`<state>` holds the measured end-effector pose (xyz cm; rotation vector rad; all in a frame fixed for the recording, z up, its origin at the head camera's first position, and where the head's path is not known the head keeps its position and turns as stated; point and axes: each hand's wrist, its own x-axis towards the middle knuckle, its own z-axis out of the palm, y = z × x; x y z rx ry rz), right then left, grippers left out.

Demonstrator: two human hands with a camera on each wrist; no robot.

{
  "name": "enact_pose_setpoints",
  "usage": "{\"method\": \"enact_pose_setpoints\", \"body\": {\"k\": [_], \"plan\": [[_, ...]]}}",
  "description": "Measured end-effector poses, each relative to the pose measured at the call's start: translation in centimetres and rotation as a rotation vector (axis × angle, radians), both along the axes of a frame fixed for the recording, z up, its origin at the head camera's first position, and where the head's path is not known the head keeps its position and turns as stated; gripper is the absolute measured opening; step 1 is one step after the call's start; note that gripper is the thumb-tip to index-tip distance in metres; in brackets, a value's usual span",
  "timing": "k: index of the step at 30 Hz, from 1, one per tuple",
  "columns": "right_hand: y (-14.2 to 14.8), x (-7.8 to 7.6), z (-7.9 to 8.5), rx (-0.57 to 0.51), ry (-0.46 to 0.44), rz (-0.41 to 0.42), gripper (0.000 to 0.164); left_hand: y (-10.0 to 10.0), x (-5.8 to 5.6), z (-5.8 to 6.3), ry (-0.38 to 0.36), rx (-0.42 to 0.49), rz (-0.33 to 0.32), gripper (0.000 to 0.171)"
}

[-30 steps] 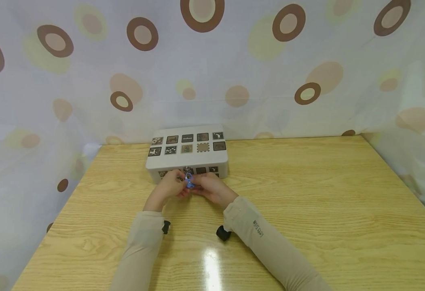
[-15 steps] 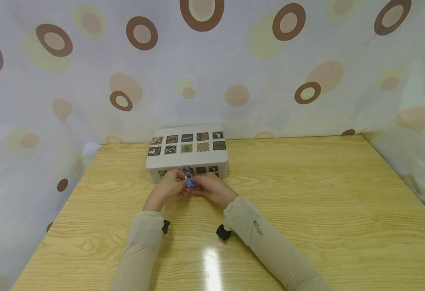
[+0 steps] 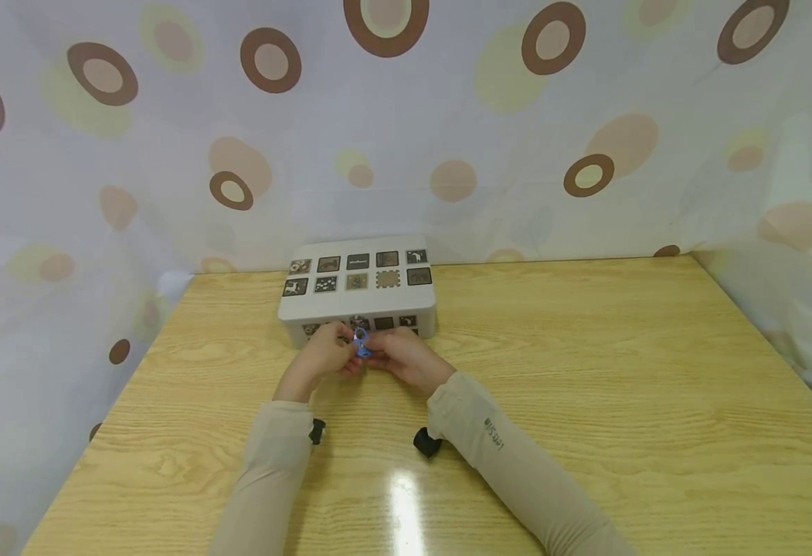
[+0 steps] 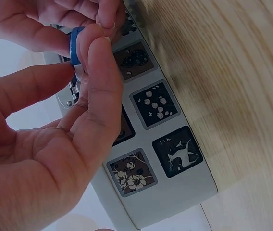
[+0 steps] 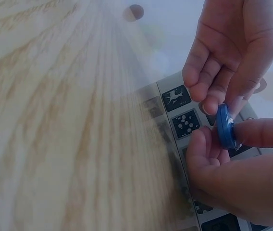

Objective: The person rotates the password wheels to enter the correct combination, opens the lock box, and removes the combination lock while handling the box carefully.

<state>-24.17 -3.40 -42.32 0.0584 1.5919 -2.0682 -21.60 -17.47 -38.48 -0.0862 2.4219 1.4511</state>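
A small blue padlock (image 3: 361, 346) with a loop on top is pinched between both hands at the front of a white tin box (image 3: 350, 307). My left hand (image 3: 324, 351) holds its left side with thumb and fingertips. From the other side my right hand (image 3: 409, 359) grips it, the thumb pressed to its face. Edge-on, the padlock (image 5: 226, 126) shows as a thick blue disc in the right wrist view. Close behind the fingers is the box's metal latch (image 4: 74, 91), partly hidden by them. The box lid is down.
Dark square pictures cover the box's lid and front. It stands near the back of a wooden table (image 3: 586, 371), before a curtain (image 3: 406, 116) with round patterns. Black wrist devices sit under both sleeves, such as the one at the right wrist (image 3: 426, 442).
Both hands stay in nearly the same place at the box front. The padlock's loop has tipped slightly and looks shorter between the fingers than a second ago.
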Motion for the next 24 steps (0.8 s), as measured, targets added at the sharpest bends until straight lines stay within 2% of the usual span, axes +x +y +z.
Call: {"method": "enact_pose_setpoints", "body": {"k": [8, 17, 24], "plan": [[0.06, -0.05, 0.11, -0.007, -0.038, -0.028, 0.017, 0.02, -0.06, 0.03, -0.007, -0.005, 0.000, 0.019], [0.31, -0.09, 0.17, 0.021, -0.009, 0.023, 0.026, -0.03, -0.10, 0.00, -0.005, -0.006, -0.005, 0.020], [0.49, -0.41, -0.08, 0.011, -0.005, 0.049, 0.023, -0.04, -0.09, 0.00, -0.008, 0.001, -0.002, 0.018]]}}
